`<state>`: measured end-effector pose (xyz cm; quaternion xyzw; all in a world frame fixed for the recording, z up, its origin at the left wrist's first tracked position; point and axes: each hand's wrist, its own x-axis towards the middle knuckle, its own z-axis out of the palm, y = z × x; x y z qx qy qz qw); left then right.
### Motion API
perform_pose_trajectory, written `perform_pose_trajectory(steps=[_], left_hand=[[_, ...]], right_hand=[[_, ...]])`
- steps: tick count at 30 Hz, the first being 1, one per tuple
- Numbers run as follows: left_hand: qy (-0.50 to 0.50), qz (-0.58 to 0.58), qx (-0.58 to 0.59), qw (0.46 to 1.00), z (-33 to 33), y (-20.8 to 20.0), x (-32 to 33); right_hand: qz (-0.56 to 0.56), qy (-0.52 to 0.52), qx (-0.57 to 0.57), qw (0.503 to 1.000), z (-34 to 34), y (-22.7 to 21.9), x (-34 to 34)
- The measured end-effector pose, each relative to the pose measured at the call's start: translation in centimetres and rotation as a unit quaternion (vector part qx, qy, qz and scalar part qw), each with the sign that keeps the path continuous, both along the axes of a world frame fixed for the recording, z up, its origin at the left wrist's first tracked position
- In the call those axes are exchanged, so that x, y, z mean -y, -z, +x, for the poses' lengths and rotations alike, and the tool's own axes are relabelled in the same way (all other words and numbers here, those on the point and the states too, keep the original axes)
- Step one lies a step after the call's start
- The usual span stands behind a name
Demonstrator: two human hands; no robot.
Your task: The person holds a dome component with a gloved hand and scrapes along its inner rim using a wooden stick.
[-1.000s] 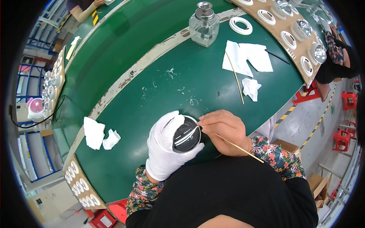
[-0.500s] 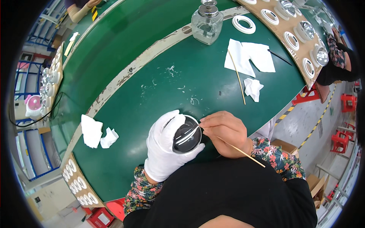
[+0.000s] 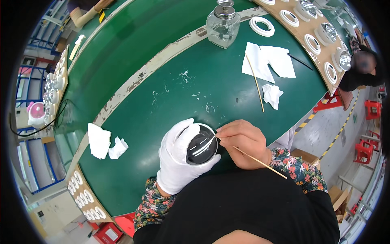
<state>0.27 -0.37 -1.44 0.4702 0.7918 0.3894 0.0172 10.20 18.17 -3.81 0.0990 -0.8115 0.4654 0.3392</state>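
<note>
Gloved left hand point(image 3: 174, 158): your fingers curve over the far side, thumb along the near side, in a cupped grip.
Bare right hand point(image 3: 243, 142): just right of that grip, your thumb and fingertips point(image 3: 219, 134) pinch together.
Left forearm point(image 3: 153, 203): below its grip.
Right forearm point(image 3: 295, 171): right of and below its grip.

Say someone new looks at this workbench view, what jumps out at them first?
Probably the white-gloved left hand, low in the middle, cupping a round, glossy dark piece with a pale rim. Just right of it, the bare right hand holds a thin wooden stick close to that rim. Farther up, near the top centre, a clear glass jar with a metal top stands on the green table.
</note>
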Motion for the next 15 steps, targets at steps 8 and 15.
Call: perform_pose_trajectory(steps=[8,15], left_hand=[[-0.023,0.017,0.004,1.0,0.1,0.19,-0.27],[-0.021,0.023,-0.002,1.0,0.18,0.26,-0.32]], right_hand=[[0.002,0.005,0.001,1.0,-0.49,0.26,0.03],[-0.016,-0.005,0.008,1.0,0.11,0.52,-0.03]])
